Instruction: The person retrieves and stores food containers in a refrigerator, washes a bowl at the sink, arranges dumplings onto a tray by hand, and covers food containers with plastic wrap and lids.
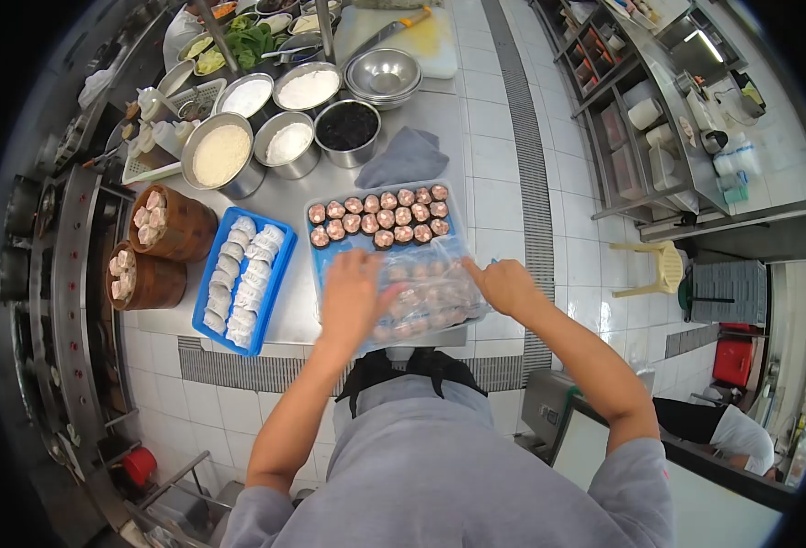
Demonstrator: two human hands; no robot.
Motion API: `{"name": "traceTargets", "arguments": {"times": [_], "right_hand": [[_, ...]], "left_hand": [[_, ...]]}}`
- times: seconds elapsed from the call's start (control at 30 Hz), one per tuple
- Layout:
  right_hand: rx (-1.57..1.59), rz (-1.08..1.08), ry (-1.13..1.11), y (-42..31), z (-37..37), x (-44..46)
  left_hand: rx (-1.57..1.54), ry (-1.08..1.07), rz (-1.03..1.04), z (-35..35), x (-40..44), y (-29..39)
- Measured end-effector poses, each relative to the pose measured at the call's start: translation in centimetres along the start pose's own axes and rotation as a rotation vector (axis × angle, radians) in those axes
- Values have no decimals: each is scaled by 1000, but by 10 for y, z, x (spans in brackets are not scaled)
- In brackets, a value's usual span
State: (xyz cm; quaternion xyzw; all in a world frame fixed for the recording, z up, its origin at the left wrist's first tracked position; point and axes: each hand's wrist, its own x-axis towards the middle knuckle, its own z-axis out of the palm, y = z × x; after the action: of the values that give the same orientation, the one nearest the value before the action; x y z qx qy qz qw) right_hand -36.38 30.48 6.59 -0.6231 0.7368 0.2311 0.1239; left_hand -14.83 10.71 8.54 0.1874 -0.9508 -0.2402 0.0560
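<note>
A shallow tray (315, 279) in front of me holds rows of small round dumplings (386, 219) with dark sides and pink meat tops. Clear plastic film (430, 290) lies crumpled over the near rows, while the far rows are uncovered. My right hand (505, 285) pinches the film at the tray's right side, its fingers closed near the edge. On the left, my left hand (353, 290) is over the film and the tray's near left part. Motion smears its fingers, so its grip is unclear.
Left of the tray stands a blue tray (263, 331) of white dumplings, with bamboo steamers (184, 226) beyond it. Steel bowls of powder and a dark ingredient (346, 126), a grey cloth (405, 157) and a knife (389, 32) are farther back. A yellow stool (668, 268) stands right.
</note>
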Motion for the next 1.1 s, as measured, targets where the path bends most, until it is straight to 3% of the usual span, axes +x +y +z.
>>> {"name": "traceTargets", "arguments": {"times": [0.13, 0.2, 0.5, 0.6, 0.7, 0.83, 0.9, 1.1], "right_hand": [[44, -7, 60, -6, 0, -1], [85, 7, 81, -4, 0, -1], [146, 26, 52, -7, 3, 3], [140, 23, 48, -6, 4, 8], [165, 29, 67, -7, 6, 8], [178, 22, 69, -7, 14, 9], [170, 38, 38, -9, 12, 10], [212, 42, 81, -9, 20, 12]], "left_hand": [[-140, 28, 203, 58, 36, 42], [63, 84, 259, 79, 42, 45], [-77, -248, 109, 73, 45, 42], [-261, -113, 138, 74, 40, 23], [-196, 71, 140, 26, 10, 3], [-17, 39, -6, 20, -36, -21], [150, -80, -30, 26, -44, -22], [41, -179, -102, 27, -38, -25]]}}
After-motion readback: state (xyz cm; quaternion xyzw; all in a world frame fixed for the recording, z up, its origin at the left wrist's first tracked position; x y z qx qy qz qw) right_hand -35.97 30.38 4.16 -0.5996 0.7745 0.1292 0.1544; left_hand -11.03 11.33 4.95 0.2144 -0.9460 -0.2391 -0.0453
